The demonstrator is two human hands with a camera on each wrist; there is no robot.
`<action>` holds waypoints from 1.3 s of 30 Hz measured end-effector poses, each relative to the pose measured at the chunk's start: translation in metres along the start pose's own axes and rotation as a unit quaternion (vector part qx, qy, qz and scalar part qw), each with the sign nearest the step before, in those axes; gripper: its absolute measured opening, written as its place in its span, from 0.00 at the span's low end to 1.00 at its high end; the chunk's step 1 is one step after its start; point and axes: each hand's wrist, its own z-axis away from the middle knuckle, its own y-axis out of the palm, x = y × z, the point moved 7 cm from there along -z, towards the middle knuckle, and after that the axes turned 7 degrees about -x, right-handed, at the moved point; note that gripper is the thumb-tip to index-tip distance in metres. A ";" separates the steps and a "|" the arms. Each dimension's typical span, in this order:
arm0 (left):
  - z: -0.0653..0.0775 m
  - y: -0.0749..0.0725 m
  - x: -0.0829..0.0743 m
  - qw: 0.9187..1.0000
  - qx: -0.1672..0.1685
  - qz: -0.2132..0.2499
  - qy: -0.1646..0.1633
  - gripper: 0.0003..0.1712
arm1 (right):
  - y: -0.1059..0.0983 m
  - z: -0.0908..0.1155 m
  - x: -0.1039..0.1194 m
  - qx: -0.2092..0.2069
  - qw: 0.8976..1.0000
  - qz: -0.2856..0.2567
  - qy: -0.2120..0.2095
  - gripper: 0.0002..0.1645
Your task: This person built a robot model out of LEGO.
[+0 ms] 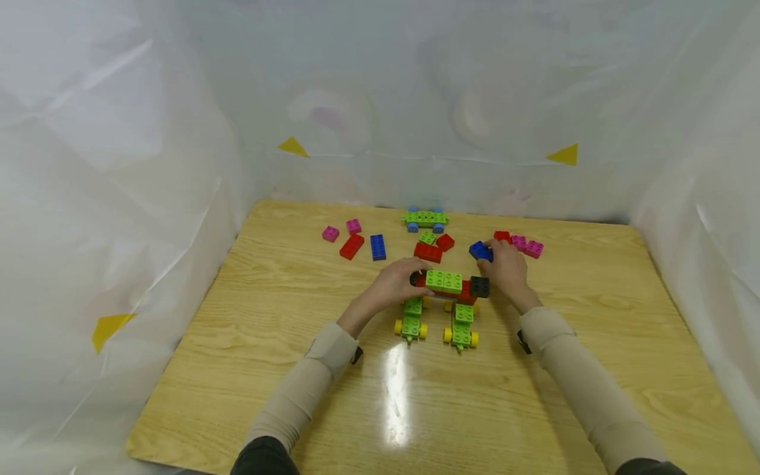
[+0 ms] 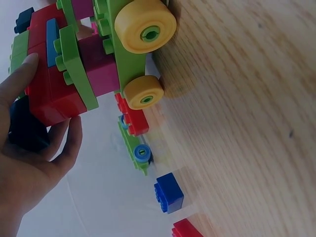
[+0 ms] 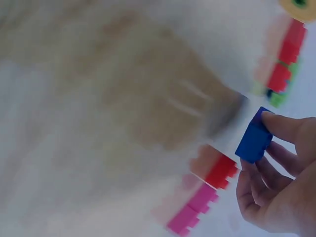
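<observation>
My left hand grips the left end of a built brick model. In the left wrist view its red bricks lie between my thumb and fingers, beside a dark brick. The model has light green bricks on top, a black brick at its right end, and stands on two green wheeled bases with yellow wheels. My right hand pinches a blue brick between thumb and fingers, behind the model's right end. The right palm is partly cut off in the right wrist view.
Behind the model lie red bricks, a small green brick and a green base with blue wheels. A blue brick, a red brick and pink bricks are farther left. More pink bricks lie right of my right hand.
</observation>
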 end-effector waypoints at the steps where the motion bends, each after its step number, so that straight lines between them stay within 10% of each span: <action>1: 0.000 0.000 0.000 1.000 0.000 -0.003 0.001 0.32 | -0.004 0.000 0.003 -0.004 1.000 -0.014 -0.003 0.26; 18: -0.001 -0.001 0.001 1.000 0.001 -0.015 0.003 0.30 | -0.093 0.039 0.106 0.028 0.966 -0.167 -0.194 0.24; 25: -0.002 0.001 0.002 1.000 -0.002 -0.007 0.007 0.31 | -0.092 0.058 0.126 0.071 0.946 -0.198 -0.247 0.24; 39: 0.002 -0.002 0.003 0.998 -0.033 0.037 0.023 0.27 | -0.076 0.064 0.130 0.076 0.946 -0.159 -0.272 0.24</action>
